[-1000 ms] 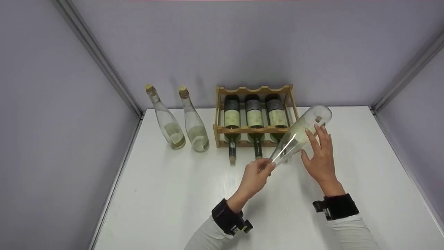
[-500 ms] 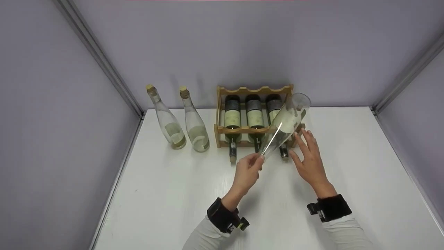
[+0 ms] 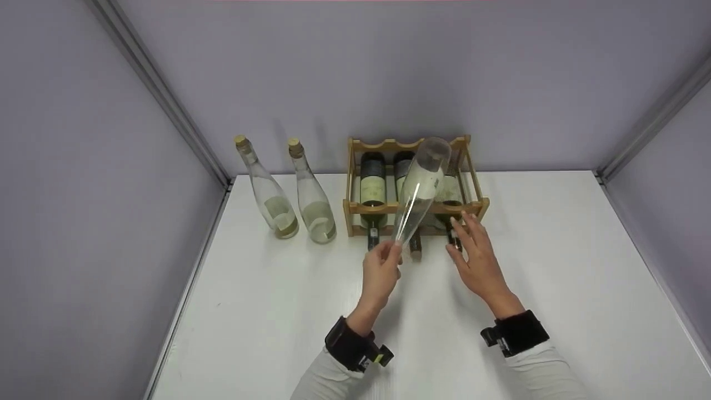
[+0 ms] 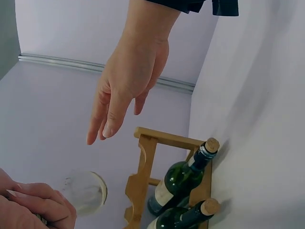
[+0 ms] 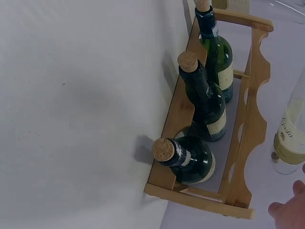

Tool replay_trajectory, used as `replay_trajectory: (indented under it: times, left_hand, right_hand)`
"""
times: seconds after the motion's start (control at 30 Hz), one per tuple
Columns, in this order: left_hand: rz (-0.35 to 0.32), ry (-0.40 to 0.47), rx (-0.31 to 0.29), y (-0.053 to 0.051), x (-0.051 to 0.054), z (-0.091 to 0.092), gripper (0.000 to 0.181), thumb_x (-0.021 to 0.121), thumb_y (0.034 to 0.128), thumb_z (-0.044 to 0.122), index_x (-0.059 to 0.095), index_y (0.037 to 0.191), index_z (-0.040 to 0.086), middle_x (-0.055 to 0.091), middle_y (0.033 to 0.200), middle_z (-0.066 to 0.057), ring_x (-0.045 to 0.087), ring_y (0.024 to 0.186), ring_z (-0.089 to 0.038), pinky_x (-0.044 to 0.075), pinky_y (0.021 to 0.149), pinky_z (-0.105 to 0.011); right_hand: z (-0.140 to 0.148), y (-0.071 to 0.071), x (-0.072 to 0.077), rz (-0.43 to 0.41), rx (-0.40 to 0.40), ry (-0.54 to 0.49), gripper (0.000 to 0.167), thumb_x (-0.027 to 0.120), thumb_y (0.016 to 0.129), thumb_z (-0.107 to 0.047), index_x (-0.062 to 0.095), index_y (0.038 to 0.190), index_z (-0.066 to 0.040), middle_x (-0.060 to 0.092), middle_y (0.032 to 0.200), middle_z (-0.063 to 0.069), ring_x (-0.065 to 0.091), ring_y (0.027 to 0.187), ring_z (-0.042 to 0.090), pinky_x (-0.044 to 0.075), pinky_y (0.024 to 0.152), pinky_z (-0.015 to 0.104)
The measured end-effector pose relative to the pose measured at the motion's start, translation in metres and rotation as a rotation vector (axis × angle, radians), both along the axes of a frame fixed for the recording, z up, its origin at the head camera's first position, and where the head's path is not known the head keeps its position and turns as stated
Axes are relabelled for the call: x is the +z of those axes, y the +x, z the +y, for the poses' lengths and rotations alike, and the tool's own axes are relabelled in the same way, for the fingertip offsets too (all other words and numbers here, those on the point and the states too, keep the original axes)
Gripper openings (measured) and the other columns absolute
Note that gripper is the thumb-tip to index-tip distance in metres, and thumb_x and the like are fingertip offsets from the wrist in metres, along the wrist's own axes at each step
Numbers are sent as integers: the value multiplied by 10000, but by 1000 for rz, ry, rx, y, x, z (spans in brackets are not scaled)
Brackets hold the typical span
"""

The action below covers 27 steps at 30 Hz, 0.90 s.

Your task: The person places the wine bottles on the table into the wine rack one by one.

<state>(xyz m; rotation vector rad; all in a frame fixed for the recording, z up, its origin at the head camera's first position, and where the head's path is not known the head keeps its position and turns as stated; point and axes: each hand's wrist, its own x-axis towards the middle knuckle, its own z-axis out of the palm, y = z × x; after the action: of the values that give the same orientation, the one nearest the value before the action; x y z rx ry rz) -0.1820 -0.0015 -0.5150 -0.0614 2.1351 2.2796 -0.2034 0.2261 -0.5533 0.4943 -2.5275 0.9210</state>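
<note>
In the head view the left hand (image 3: pixel 381 275) pinches the neck of a clear glass bottle (image 3: pixel 420 186), held tilted with its base up and away over the wooden rack (image 3: pixel 480 211). The right hand (image 3: pixel 480 266) hovers right of the bottle, fingers spread and touching nothing, near the rack's front right. Dark wine bottles (image 3: pixel 372 189) lie in the rack's lower level, corked necks toward the person. In the right wrist view the clear bottle's label (image 5: pixel 291 131) shows beside the rack's scalloped upper rail (image 5: pixel 255 117), and the right fingertips stay apart from the glass.
Two corked clear bottles, one (image 3: pixel 272 203) at the far left and another (image 3: pixel 315 205) beside it, stand left of the rack on the white table (image 3: pixel 266 311). Grey-lilac walls (image 3: pixel 311 72) rise behind and at both sides.
The left hand has carried the clear bottle leftward from the rack's right side to over its middle, and the bottle stands steeper. The right hand has come off the bottle and moved left.
</note>
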Motion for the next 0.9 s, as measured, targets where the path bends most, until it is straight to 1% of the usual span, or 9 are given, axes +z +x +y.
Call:
replay_trajectory:
  times: [0.17,0.3,0.5,0.67,0.77,0.9]
  left_hand:
    - [6,21,44,-4,-3,-5,284,550,1011,206,643,1107,-44,553,739,-28,435,536,-86,357,461,-199]
    - [8,40,83,-9,-5,-9,309,548,1011,205,631,1131,-67,551,731,-33,436,530,-81,363,462,-193]
    - [12,42,135,-18,-10,-15,317,529,1024,199,622,1120,-88,543,731,-53,430,514,-71,362,451,-192]
    - [6,31,179,-27,-13,-20,330,526,1026,211,621,1139,-84,561,759,-75,469,554,-93,398,477,-210]
    - [-2,20,203,-33,-15,-22,318,515,1025,212,626,1128,-68,570,762,-65,496,595,-115,416,495,-219]
    - [0,-48,239,-41,-16,-24,289,504,1025,224,643,1034,-29,569,754,-39,508,629,-137,416,517,-239]
  right_hand:
    - [-6,0,-3,-47,14,3,585,622,983,-187,385,1506,-78,232,1588,132,184,1437,403,213,1109,587]
    - [-14,0,-3,-73,26,9,579,607,993,-208,378,1516,-109,235,1588,129,161,1452,379,208,1111,591]
    - [-25,-1,-4,-100,57,37,555,594,1001,-222,398,1503,-90,253,1586,117,189,1448,372,188,1126,574]
    - [-35,-1,-5,-144,96,15,554,603,996,-224,410,1495,-82,273,1576,134,192,1449,365,183,1123,585]
    - [-41,-1,-5,-175,113,-2,563,593,1001,-267,403,1502,-95,275,1573,154,191,1449,369,184,1118,597]
    - [-48,0,-5,-225,126,-14,564,541,1020,-344,379,1521,-141,258,1585,129,180,1456,352,212,1099,616]
